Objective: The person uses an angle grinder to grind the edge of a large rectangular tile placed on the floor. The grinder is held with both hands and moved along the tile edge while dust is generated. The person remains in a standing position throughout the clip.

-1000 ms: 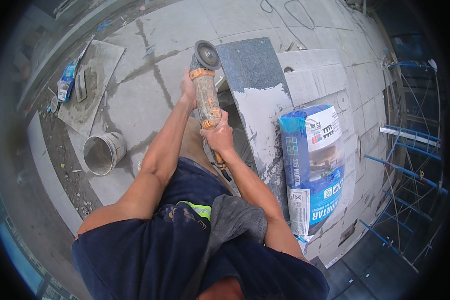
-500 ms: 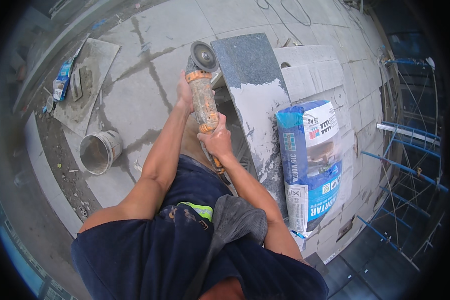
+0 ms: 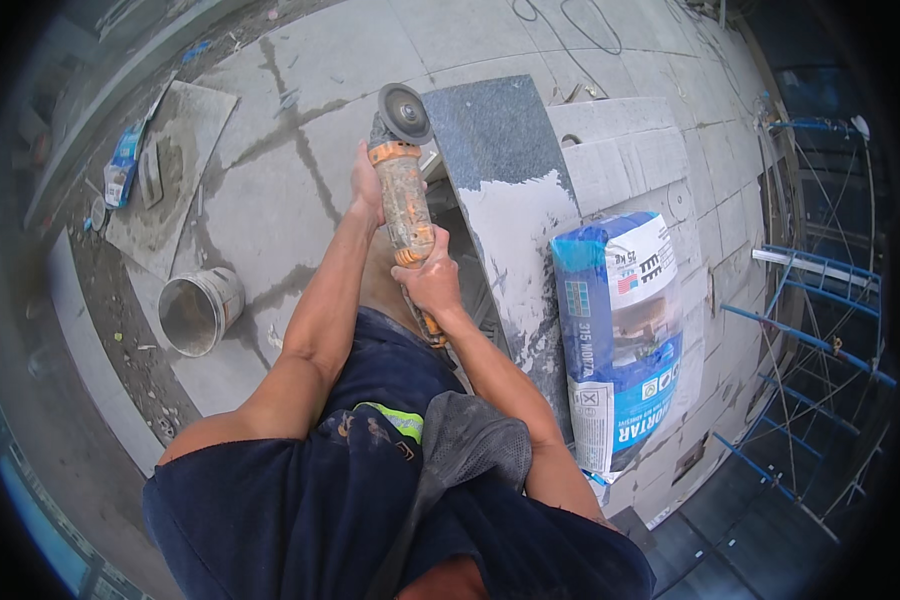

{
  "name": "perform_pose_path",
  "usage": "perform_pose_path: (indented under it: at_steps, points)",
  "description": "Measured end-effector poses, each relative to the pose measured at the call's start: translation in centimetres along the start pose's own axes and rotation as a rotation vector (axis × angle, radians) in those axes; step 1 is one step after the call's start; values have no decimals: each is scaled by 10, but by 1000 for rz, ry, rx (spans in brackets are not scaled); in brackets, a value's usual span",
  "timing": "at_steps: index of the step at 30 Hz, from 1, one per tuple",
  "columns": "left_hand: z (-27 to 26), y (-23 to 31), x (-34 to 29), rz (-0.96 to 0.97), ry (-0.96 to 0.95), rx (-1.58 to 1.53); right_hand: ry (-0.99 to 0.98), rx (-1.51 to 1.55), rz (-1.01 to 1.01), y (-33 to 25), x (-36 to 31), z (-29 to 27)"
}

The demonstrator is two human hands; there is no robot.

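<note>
**A:** What is the person holding?

**B:** A dusty orange grinder (image 3: 402, 190), up in the middle of the frame. The left hand (image 3: 366, 180) is wrapping around it near the top, and the right hand (image 3: 428, 282) is squeezing it tight lower down — both hands are closed on it.

**A:** Where is the round disc pointing?

**B:** It is sitting just beside the top left corner of the dark stone slab (image 3: 505, 200), but I cannot tell if it is touching.

**A:** Is the cutting done?

**B:** I am thinking not — no cut line is showing yet. The lower half of the slab is wearing white paste. A blue and white bag (image 3: 625, 330) is lying to the right, and a bucket (image 3: 195, 310) is standing at the left.
</note>
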State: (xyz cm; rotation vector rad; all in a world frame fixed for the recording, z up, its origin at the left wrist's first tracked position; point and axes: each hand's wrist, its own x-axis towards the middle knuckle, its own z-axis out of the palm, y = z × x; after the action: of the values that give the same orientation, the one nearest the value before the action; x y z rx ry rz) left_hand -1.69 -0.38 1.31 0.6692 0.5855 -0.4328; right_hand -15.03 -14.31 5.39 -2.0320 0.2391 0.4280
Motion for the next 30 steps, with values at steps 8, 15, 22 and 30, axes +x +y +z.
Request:
perform_pose_path:
  at_steps: [8,15,22,30]
  points:
    - [5,8,6,8,10,16,-65,5,82,-20,6,-9]
    - [-8,8,19,5,-32,17,-15,3,14,-9,13,0]
    - [-10,10,25,24,-53,31,-58,47,81,-21,15,-3]
    - [-10,9,22,7,-43,27,-31,7,51,-28,7,-5]
